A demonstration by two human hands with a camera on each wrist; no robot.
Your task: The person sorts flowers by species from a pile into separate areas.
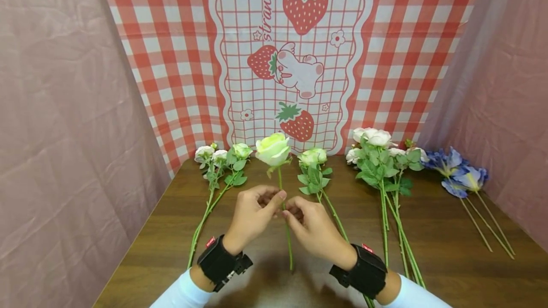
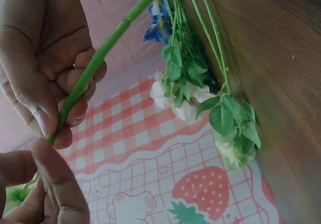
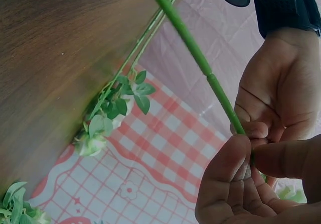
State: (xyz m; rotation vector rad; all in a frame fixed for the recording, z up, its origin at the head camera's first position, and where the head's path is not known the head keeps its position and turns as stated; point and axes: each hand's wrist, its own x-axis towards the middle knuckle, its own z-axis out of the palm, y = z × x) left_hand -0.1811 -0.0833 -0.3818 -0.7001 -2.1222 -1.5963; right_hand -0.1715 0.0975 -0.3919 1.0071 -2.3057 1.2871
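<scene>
A pale green-white rose (image 1: 273, 150) stands upright above the table, its bare green stem (image 1: 289, 246) running down between both hands. My left hand (image 1: 256, 208) pinches the stem between thumb and fingers below the bloom. Just beneath it, my right hand (image 1: 309, 222) pinches the same stem, the fingertips of both hands close together. In the left wrist view the stem (image 2: 95, 63) slants past the right palm. A joint line shows on the stem (image 3: 200, 61) in the right wrist view. The fingers hide the stretch of stem they grip.
On the brown table (image 1: 158, 255) lie white and green roses (image 1: 220, 158) at left, another green-white rose (image 1: 313, 157) right of the hands, white roses (image 1: 372, 138) with long stems farther right, and blue flowers (image 1: 464, 175) at the far right. A checked strawberry cloth (image 1: 184, 61) hangs behind.
</scene>
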